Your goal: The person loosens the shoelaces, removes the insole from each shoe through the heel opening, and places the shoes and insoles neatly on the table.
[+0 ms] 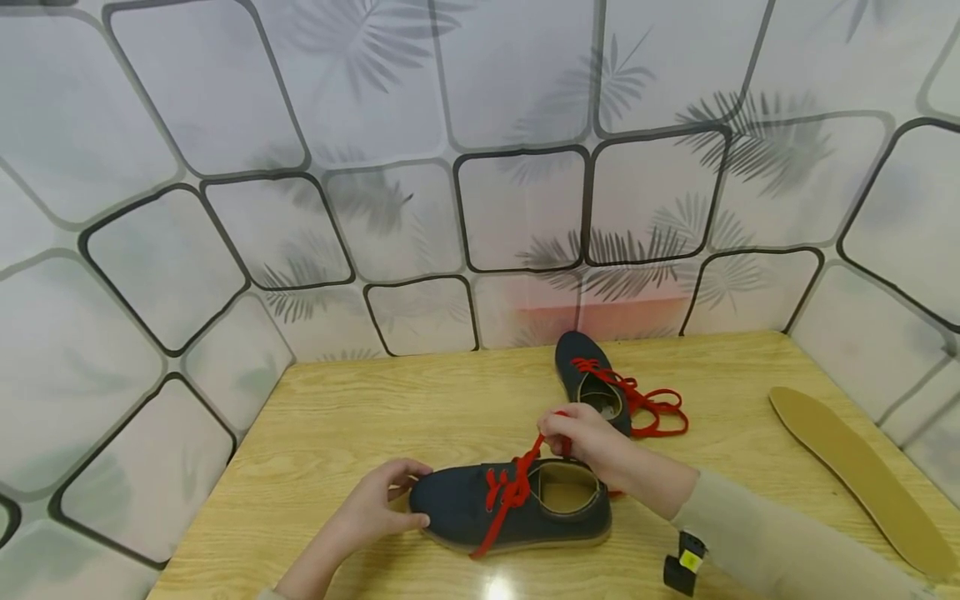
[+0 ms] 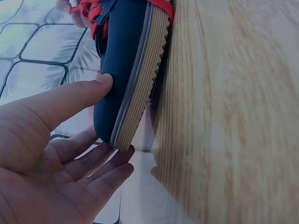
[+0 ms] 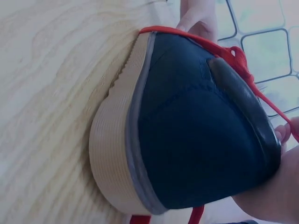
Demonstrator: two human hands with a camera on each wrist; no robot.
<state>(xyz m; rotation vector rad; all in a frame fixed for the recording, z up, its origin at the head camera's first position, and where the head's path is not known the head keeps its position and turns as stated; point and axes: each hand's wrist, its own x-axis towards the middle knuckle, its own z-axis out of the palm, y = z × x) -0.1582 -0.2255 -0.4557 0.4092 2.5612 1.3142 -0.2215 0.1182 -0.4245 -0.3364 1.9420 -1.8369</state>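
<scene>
A dark blue shoe (image 1: pixel 465 500) with red laces lies on the wooden table, toe to the left and heel to the right. At its toe, my left hand (image 1: pixel 378 500) has the thumb on the near side and the fingers around the far side. My right hand (image 1: pixel 588 437) pinches a red shoelace (image 1: pixel 531 457) and holds it raised above the shoe's opening. The lace is crossed or looped at the top of the eyelets; whether it is knotted I cannot tell. Another lace end hangs over the near side. In the right wrist view the heel (image 3: pixel 196 140) fills the middle.
Behind my right hand stands a second dark blue shoe (image 1: pixel 573 354), its red laces (image 1: pixel 663 408) spread loose to its right. A tan insole (image 1: pixel 847 467) lies at the table's right side. Patterned cloth walls (image 1: pixel 525 208) enclose the wooden table (image 1: pixel 337 408).
</scene>
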